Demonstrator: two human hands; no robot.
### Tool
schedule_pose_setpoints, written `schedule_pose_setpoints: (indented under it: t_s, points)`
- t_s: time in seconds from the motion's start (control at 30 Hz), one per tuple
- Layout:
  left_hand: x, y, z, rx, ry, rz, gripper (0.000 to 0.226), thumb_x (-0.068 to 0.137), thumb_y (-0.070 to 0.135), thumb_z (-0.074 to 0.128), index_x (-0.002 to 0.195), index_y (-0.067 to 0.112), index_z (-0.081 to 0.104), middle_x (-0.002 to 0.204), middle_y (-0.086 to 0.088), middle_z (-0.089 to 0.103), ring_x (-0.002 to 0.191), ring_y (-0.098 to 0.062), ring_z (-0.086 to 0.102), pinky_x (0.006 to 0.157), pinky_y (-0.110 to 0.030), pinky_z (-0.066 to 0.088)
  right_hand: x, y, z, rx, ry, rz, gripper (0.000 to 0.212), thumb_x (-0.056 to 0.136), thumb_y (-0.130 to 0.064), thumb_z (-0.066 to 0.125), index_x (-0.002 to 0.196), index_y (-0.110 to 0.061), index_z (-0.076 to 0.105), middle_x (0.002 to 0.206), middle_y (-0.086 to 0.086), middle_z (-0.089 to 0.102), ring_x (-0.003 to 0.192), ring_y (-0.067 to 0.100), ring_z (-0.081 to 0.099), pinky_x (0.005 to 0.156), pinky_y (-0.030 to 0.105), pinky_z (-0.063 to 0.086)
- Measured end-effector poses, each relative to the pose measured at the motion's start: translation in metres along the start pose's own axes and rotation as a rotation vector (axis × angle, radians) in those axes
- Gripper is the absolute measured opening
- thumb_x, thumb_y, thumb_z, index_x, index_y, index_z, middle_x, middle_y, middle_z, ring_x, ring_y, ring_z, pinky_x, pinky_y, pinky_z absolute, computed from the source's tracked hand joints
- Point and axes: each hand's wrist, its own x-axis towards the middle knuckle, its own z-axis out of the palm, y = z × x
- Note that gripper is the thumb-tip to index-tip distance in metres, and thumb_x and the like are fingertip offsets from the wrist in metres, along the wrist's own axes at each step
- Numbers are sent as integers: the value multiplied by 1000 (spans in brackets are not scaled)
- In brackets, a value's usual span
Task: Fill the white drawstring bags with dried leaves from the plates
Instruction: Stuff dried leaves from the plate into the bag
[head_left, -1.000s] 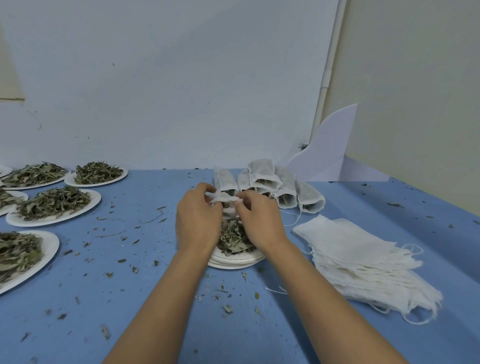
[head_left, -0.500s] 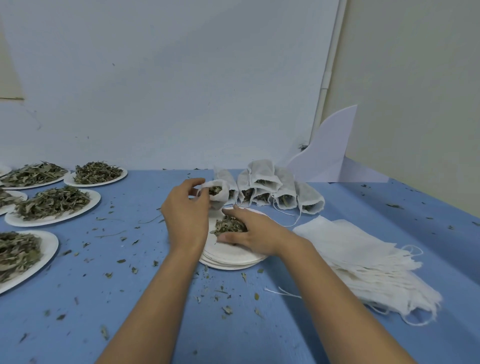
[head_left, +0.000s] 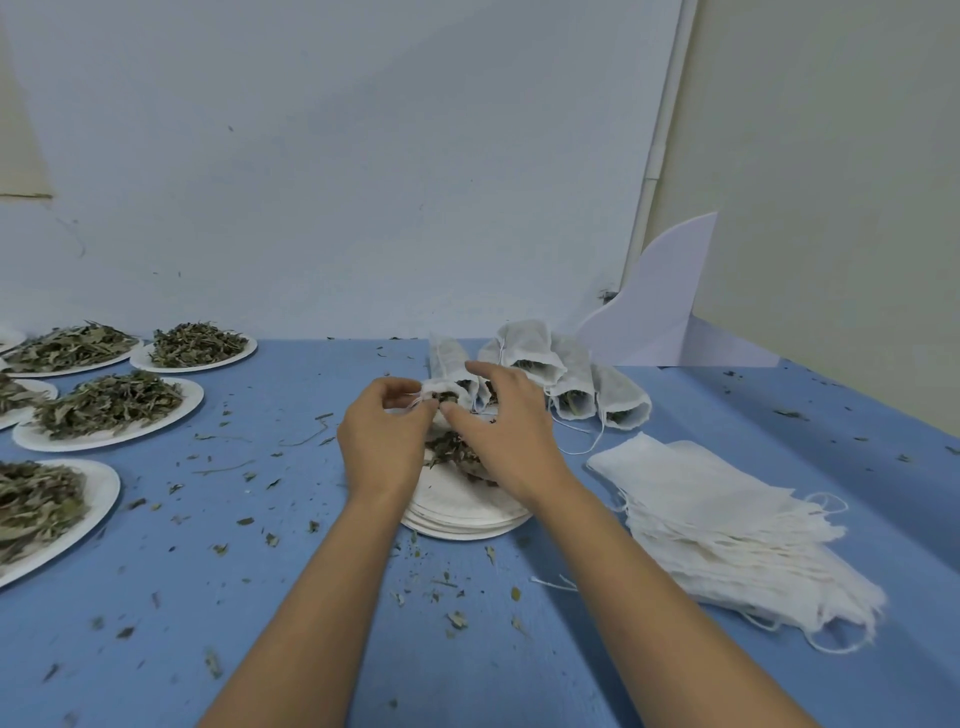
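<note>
My left hand pinches the rim of a small white drawstring bag and holds it with its mouth facing me, above a stack of white plates. Dried leaves show inside the bag's mouth. My right hand hovers at the mouth with its fingers spread and its thumb touching the rim. A small heap of dried leaves lies on the top plate between my hands. Several filled bags lie in a row behind the plates.
A thick pile of flat empty bags lies to the right. Several plates heaped with dried leaves stand at the left. Leaf crumbs are scattered over the blue table. A white card leans in the back corner.
My right hand has risen from the leaf heap on the plate to the bag's mouth. The left hand keeps the bag in about the same spot.
</note>
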Motion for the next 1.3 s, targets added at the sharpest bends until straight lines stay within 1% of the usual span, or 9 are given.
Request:
schedule_pose_setpoints:
  t_s: [0.17, 0.27, 0.47, 0.6, 0.7, 0.87, 0.93, 1.1, 1.3]
  points:
    - [-2, -4, 2, 94, -42, 149, 10, 82, 20, 71, 90, 21, 64, 79, 13, 62, 70, 4, 56, 58, -4, 42, 0, -1, 3, -132, 85, -81, 21, 89, -25, 62, 108, -18, 60, 108, -2, 60, 97, 14, 54, 83, 32, 46]
    - [-3, -9, 5, 231, -92, 235, 17, 84, 16, 67, 99, 21, 60, 93, 5, 59, 75, -3, 54, 66, -14, 42, -1, -2, 3, -119, 102, -66, 14, 88, -8, 56, 99, -10, 64, 99, 3, 65, 93, 19, 57, 82, 34, 44]
    - [-3, -9, 8, 328, -155, 298, 46, 80, -3, 59, 122, 13, 53, 105, 5, 40, 80, -2, 42, 67, 3, 33, -6, -7, 4, -73, 138, -24, 18, 92, -5, 49, 106, -6, 61, 104, 6, 67, 97, 21, 59, 85, 38, 46]
    - [-8, -4, 7, 384, -118, 335, 43, 83, -5, 51, 124, 11, 52, 118, -4, 47, 85, -11, 48, 66, -12, 34, -7, -7, 7, -128, 142, -13, 20, 93, -11, 50, 111, -10, 57, 110, 3, 64, 100, 21, 58, 83, 38, 46]
    - [-12, 1, 6, 569, 31, 405, 39, 82, -3, 53, 119, 10, 56, 119, -10, 49, 100, -24, 51, 65, -30, 35, -6, -8, 10, -254, 192, -102, 19, 87, -12, 55, 106, -13, 56, 107, 1, 60, 97, 21, 55, 78, 37, 44]
    - [-14, 4, 3, 581, 54, 438, 16, 84, 1, 55, 97, 8, 56, 100, -8, 50, 80, -24, 49, 54, -30, 31, -8, -13, 13, -256, 251, -332, 19, 71, 9, 61, 80, -7, 61, 100, 7, 60, 86, 28, 56, 67, 39, 46]
    - [-13, 3, 2, 519, 49, 405, 9, 86, 5, 55, 94, 10, 54, 97, -4, 48, 73, -21, 49, 52, -28, 30, -8, -12, 11, -297, 276, -331, 16, 73, 5, 66, 76, -11, 68, 107, 5, 63, 93, 28, 58, 72, 37, 45]
    - [-14, 7, 4, 446, 48, 470, 6, 88, 8, 58, 86, 9, 53, 90, -4, 49, 64, -21, 48, 49, -28, 33, -7, -11, 9, -466, 234, -246, 15, 86, -22, 65, 96, -22, 76, 128, 2, 61, 118, 25, 53, 93, 40, 36]
    - [-13, 6, 5, 596, -32, 418, 31, 88, 6, 53, 117, 15, 54, 112, -3, 49, 78, -25, 58, 60, -33, 42, -6, -6, 5, -526, 147, -180, 23, 92, -28, 56, 109, -26, 71, 131, -7, 58, 115, 20, 52, 97, 36, 28]
